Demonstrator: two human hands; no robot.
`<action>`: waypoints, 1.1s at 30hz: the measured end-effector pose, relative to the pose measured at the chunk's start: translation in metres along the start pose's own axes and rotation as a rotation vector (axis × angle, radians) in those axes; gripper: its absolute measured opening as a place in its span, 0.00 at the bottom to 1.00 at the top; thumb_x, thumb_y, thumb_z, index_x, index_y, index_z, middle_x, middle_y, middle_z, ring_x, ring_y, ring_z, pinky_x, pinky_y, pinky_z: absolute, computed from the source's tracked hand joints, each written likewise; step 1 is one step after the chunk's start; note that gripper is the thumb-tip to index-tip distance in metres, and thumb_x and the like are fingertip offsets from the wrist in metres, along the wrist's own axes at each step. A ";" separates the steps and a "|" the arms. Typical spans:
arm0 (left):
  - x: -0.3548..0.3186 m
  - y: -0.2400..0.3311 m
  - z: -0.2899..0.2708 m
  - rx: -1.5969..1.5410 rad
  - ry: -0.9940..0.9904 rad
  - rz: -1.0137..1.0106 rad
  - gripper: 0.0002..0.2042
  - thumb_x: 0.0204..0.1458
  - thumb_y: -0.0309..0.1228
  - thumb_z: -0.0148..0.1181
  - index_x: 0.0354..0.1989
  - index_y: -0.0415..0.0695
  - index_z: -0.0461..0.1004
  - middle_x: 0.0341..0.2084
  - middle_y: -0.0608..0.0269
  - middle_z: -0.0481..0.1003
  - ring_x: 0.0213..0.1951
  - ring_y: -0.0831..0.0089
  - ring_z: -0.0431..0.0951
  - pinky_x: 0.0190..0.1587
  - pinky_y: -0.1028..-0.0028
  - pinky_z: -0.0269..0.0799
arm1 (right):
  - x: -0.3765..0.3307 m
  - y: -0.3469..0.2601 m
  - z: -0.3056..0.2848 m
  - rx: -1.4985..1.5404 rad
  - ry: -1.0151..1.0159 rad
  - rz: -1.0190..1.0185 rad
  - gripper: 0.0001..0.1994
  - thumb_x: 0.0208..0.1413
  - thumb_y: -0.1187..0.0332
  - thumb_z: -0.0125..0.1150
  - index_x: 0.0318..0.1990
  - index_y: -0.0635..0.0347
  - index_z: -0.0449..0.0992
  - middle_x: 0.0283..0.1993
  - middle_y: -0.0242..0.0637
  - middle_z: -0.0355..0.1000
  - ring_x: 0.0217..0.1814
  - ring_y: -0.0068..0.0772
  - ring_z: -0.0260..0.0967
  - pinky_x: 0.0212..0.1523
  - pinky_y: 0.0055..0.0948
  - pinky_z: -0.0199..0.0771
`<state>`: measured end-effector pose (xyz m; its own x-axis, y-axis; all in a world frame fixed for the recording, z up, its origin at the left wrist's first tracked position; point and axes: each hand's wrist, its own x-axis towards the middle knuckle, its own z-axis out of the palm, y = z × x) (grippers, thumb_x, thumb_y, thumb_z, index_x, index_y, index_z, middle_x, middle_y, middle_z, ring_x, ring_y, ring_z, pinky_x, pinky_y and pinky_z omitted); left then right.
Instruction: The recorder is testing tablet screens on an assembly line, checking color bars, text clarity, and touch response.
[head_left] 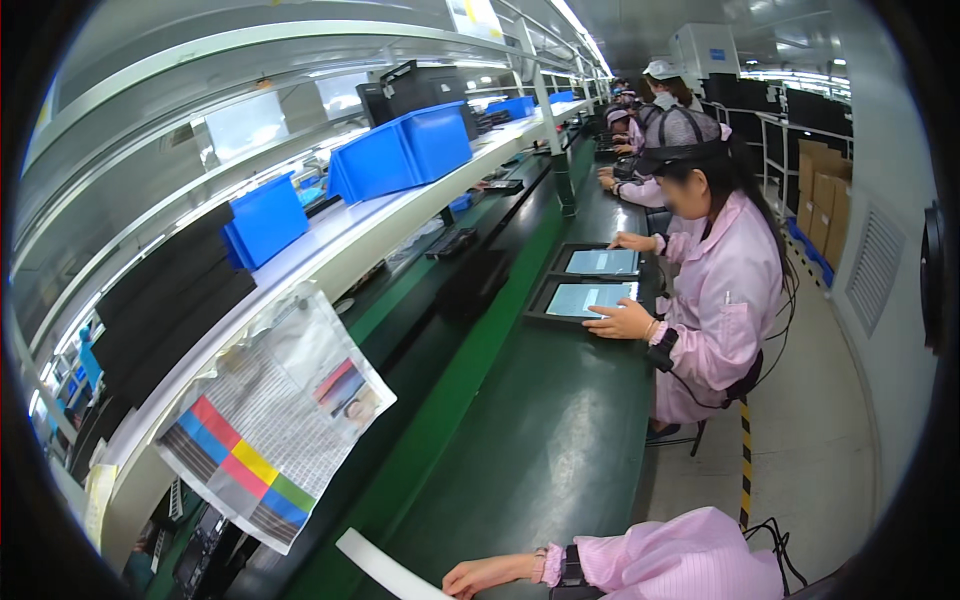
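At the lower edge my right hand [488, 574] comes in from the right, in a pink striped sleeve with a black band at the wrist. Its fingers are bent downward and look closed, with their tips cut off by the picture's edge. Beside the fingertips lies a long white strip [385, 567], curved by the lens. Whether the hand grips it or something below it, I cannot tell. My left hand is out of the picture. Under the hand runs the dark green bench top [540, 440].
A co-worker [720, 280] in pink touches two tablets [592, 300] in black trays farther along the bench; more people sit beyond. Left, a shelf [330, 255] carries blue bins [405, 155]. A printed sheet [280, 415] hangs from its edge. Cardboard boxes [825, 205] stand at the right.
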<state>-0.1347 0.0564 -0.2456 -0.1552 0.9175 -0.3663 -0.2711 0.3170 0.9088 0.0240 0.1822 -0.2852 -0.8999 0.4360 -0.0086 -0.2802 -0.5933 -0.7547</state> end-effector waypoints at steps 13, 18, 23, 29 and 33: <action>0.004 -0.007 -0.004 0.056 0.048 -0.009 0.24 0.58 0.39 0.48 0.58 0.37 0.57 0.47 0.55 0.68 0.46 0.68 0.69 0.47 0.71 0.66 | 0.002 -0.003 0.004 0.031 0.046 -0.012 0.11 0.53 0.67 0.56 0.36 0.68 0.73 0.33 0.38 0.73 0.38 0.30 0.71 0.42 0.29 0.70; 0.005 -0.003 -0.003 0.086 -0.012 -0.014 0.22 0.58 0.39 0.47 0.57 0.37 0.59 0.46 0.56 0.68 0.46 0.68 0.69 0.47 0.72 0.66 | 0.006 -0.002 0.001 -0.014 0.052 -0.005 0.11 0.53 0.66 0.56 0.35 0.67 0.74 0.31 0.37 0.73 0.35 0.29 0.72 0.40 0.28 0.71; 0.010 -0.006 -0.005 0.073 -0.012 0.001 0.21 0.58 0.38 0.47 0.56 0.37 0.61 0.44 0.57 0.69 0.43 0.69 0.70 0.44 0.72 0.67 | 0.009 0.002 -0.004 -0.019 0.053 -0.001 0.11 0.53 0.65 0.56 0.35 0.67 0.74 0.31 0.37 0.74 0.35 0.28 0.72 0.39 0.28 0.72; 0.010 -0.007 -0.008 0.075 -0.010 -0.033 0.20 0.58 0.37 0.47 0.55 0.39 0.61 0.40 0.59 0.70 0.39 0.72 0.72 0.38 0.74 0.69 | 0.011 0.006 -0.007 -0.047 0.053 -0.001 0.11 0.53 0.66 0.56 0.36 0.67 0.74 0.31 0.36 0.74 0.34 0.29 0.72 0.39 0.28 0.72; 0.008 -0.003 -0.002 0.035 0.008 -0.023 0.19 0.58 0.36 0.47 0.54 0.38 0.62 0.37 0.60 0.71 0.36 0.73 0.72 0.34 0.76 0.69 | 0.013 0.008 -0.009 -0.046 0.048 -0.010 0.11 0.53 0.66 0.56 0.36 0.67 0.74 0.31 0.36 0.74 0.34 0.29 0.72 0.39 0.28 0.72</action>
<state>-0.1373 0.0622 -0.2518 -0.1569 0.9078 -0.3889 -0.2415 0.3465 0.9064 0.0131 0.1895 -0.2972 -0.8798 0.4743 -0.0317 -0.2722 -0.5573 -0.7844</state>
